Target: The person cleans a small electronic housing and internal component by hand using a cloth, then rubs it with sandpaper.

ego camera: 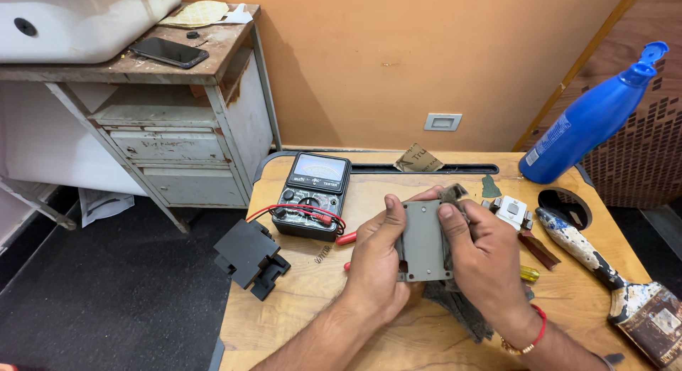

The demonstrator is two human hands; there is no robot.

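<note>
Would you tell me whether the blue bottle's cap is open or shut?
Open: the blue bottle leans tilted, and its flip cap is hinged up off the top.

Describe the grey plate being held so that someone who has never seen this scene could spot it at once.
On the wooden table, right of the black meter, the left hand and right hand hold a flat grey plate between them, above a dark rough cloth. Unlike the things around it, it is plain grey and rectangular, with small holes along its bottom edge.
</note>
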